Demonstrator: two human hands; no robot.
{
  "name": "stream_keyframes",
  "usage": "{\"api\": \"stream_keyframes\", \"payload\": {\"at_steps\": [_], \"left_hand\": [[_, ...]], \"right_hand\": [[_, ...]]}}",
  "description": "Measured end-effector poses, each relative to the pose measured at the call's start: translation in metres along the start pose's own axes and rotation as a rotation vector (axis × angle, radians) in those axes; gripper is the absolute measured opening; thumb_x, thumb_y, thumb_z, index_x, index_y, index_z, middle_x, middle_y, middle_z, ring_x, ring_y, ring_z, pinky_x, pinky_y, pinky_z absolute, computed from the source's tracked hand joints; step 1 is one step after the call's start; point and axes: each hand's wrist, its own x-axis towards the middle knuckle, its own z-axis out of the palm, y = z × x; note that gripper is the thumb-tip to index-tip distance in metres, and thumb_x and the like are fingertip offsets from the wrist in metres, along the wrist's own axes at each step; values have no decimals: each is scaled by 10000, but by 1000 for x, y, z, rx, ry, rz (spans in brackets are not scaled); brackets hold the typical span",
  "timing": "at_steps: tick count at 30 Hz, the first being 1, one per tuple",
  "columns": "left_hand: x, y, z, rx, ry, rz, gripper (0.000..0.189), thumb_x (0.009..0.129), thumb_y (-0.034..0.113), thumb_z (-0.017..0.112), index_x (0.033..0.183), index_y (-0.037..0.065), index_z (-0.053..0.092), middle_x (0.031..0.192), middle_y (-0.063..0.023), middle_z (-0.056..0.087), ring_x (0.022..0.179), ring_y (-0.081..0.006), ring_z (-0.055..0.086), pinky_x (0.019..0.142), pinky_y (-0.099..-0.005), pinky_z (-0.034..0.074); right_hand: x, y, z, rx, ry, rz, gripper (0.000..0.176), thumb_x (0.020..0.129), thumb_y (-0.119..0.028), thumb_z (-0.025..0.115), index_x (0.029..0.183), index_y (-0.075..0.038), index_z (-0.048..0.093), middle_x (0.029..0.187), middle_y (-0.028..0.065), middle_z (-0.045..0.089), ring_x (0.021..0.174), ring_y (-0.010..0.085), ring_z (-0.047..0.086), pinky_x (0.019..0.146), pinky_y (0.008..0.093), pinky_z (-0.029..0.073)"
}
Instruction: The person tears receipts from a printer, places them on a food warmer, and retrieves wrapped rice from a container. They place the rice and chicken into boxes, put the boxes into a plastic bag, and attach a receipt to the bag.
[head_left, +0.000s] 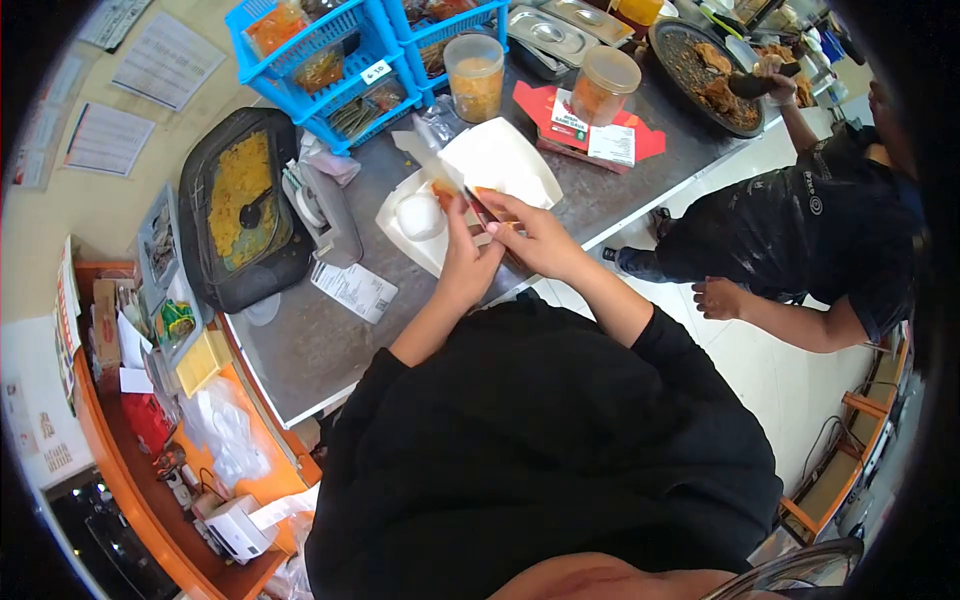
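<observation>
- Far left: a black tray (250,292) of yellow food, spoon resting in it.
- Centre: the white box (505,160) lies open on the counter (320,345). The rice ball (420,215) is in, the filling looks unfinished and the lid is unclosed.
- Over the box, my left hand (465,258) and right hand (540,240) meet, both pinching an orange strip (447,190). It lies slantwise, far end toward the rice.
- Right: a co-worker (790,230) in black reaches away.

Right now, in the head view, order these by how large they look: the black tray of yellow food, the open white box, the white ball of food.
Black tray
open white box, only slightly smaller
white ball of food, clearly smallest
</observation>
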Motion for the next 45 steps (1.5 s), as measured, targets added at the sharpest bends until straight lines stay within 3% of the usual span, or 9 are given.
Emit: {"api": "stream_keyframes", "payload": {"at_steps": [6, 10, 16, 20, 23, 28, 39, 42, 45], "left_hand": [[4, -4, 8, 22, 192, 84, 790, 858, 56, 598, 1426, 11, 50, 1376, -248, 283, 1204, -313, 453, 874, -392, 507], [2, 6, 11, 99, 287, 53, 810, 842, 34, 609, 1419, 7, 41, 1382, -233, 256, 1143, -303, 474, 752, -326, 550], [-2, 14, 18, 191, 360, 0, 908, 802, 81, 683, 1418, -1, 22, 1392, -214, 253, 1133, -297, 479, 767, -332, 542], [0, 12, 25, 218, 364, -26, 955, 782, 125, 718, 1417, -2, 16, 1399, -208, 247, 1130, -302, 481, 810, -368, 520], [1, 15, 30, 208, 386, -32, 975, 773, 147, 737, 1419, 8, 20, 1403, -207, 244, 1137, -308, 480, 835, -383, 509], [-5, 17, 30, 155, 420, -81, 970, 780, 162, 744, 1423, 33, 30, 1418, -204, 220, 1152, -306, 472, 842, -384, 507], [-14, 9, 24, 53, 507, 50, 785, 876, 107, 619, 1437, 65, 71, 1398, -175, 238, 1115, -279, 492, 789, -353, 544], [-18, 5, 22, 59, 498, 49, 767, 893, 117, 610, 1437, 65, 72, 1396, -175, 240, 1113, -278, 494, 790, -349, 546], [-21, 4, 19, 57, 504, 60, 748, 906, 128, 604, 1435, 63, 79, 1393, -174, 245, 1115, -276, 494, 788, -348, 544]], "right_hand": [[-1, -5, -20, 29, -65, -17, 392, 913, -91, 554, 1304, -64, 525, 1253, 124, 602, 983, 215, 630, 863, 338, 492], [8, -12, -56, -220, 234, -104, 335, 859, -39, 564, 1192, -57, 592, 1165, 106, 640, 945, 223, 640, 830, 347, 494], [72, 5, -175, -858, 912, -234, 788, 708, -400, 783, 1356, -131, 424, 1320, 204, 474, 1220, 354, 475, 910, 470, 460], [106, 15, -202, -828, 576, 129, 940, 597, -505, 809, 1387, -192, 409, 1303, 217, 471, 1177, 382, 521, 948, 456, 460], [115, 26, -222, -736, 568, 70, 868, 623, -466, 802, 1360, -190, 438, 1288, 234, 470, 1145, 389, 543, 943, 445, 468], [110, 24, -269, -890, 931, -39, 755, 648, -383, 800, 1258, -79, 477, 1195, 270, 489, 1052, 416, 570, 898, 452, 496], [168, 142, -314, -830, 892, 141, 672, 680, -419, 816, 1106, -22, 481, 1221, 260, 442, 1035, 433, 570, 863, 461, 499], [153, 111, -309, -986, 709, 321, 742, 731, -461, 759, 1266, -45, 458, 1340, 221, 424, 1168, 415, 502, 934, 442, 467], [130, 88, -281, -1156, 933, 37, 620, 754, -445, 742, 1193, -54, 542, 1261, 176, 527, 1138, 362, 540, 908, 403, 478]]}}
